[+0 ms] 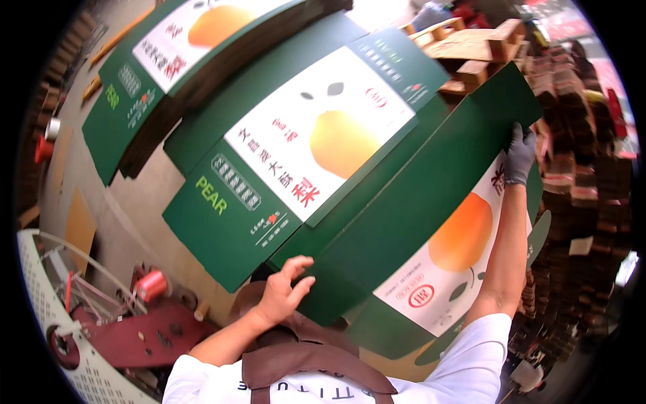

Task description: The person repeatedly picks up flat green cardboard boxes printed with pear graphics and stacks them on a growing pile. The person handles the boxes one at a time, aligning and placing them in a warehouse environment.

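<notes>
A green cardboard carton sheet (377, 236) with a white panel and an orange pear picture lies slantwise in front of me, its long flap raised. My right hand (521, 156), in a grey glove, grips its far right end. My bare left hand (286, 294) is beside the sheet's near left corner, thumb and fingers apart; whether the fingertips touch the edge is hard to tell. Just beyond lies another green carton sheet (232, 195) with a yellow pear on a white panel, partly covered by the nearer one.
Farther left is a stack of similar green cartons (145, 101). A wooden pallet (464, 47) stands at the back right, with piles of brown cardboard (572, 222) along the right. At lower left is a dark red machine (145, 337) with a red spool (152, 285) and a pale perforated panel (81, 363).
</notes>
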`<state>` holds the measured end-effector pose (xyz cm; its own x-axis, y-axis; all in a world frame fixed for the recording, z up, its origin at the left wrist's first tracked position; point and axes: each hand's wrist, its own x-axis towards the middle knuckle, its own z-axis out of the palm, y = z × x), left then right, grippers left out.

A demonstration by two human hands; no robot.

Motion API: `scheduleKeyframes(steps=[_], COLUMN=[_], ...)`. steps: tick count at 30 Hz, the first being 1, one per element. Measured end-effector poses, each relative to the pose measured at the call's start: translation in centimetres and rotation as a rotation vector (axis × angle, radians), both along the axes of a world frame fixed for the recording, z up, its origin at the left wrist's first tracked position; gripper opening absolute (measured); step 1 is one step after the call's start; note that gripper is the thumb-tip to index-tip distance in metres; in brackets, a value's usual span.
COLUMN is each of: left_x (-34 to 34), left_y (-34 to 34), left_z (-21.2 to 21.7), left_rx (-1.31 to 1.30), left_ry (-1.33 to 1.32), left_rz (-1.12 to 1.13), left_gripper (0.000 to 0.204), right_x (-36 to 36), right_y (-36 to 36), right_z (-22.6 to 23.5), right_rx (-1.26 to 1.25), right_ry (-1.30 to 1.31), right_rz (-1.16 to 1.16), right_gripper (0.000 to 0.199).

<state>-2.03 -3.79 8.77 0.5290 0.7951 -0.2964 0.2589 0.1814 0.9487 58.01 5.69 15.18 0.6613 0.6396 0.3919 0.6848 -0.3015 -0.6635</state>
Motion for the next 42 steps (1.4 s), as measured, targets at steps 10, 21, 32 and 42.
scheduleKeyframes(steps=[10, 21, 32, 42], left_x=[1.1, 1.8, 1.6, 1.7], left_y=[2.5, 2.5, 3.3, 3.5], left_z=[-6.3, -7.4, -7.1, -7.3], left_rx=[0.464, 0.526, 0.514, 0.490], left_ry=[0.351, 0.484, 0.505, 0.500], left_rz=[-0.033, -0.055, -0.094, -0.097], left_gripper=[0.045, 0.052, 0.049, 0.052], right_x=[1.7, -0.4, 1.0, 0.8], right_y=[3.3, 4.1, 3.7, 3.6], right_z=[-15.9, -15.7, -16.7, -17.1], right_rx=[0.032, -0.140, -0.126, -0.193], right_ry=[0.328, 0.220, 0.288, 0.256], right_rz=[-0.017, -0.038, -0.063, -0.113], right_gripper=[0.032, 0.037, 0.039, 0.044])
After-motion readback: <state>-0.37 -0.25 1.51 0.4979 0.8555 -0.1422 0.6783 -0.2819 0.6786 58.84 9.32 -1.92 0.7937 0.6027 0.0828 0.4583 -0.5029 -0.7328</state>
